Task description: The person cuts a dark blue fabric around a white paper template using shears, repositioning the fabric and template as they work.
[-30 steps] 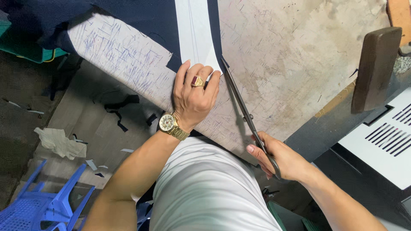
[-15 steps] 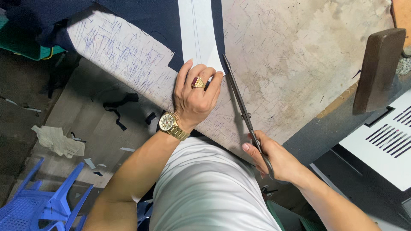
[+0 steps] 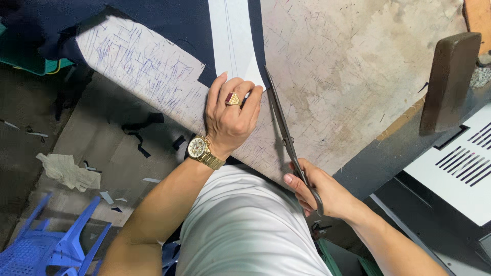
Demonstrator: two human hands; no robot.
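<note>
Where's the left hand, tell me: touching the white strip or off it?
Touching. The head view shows the left hand pressed flat, fingertips lying on the white strip's lower end.

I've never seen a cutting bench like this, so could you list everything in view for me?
Scissors: one pair, dark metal, on the table, tips beside the strip.
White strip: one, lying on the dark fabric.
Dark fabric: one piece, navy, top of table.
Table: one, scratched beige.
Block: one, brown, right edge.
Chair: one, blue plastic, on the floor.
Scraps: several, pale and dark, on the floor.
Left hand: ringed, with a gold watch, pressing the strip's end.
Right hand: gripping the scissors' handles.
</note>
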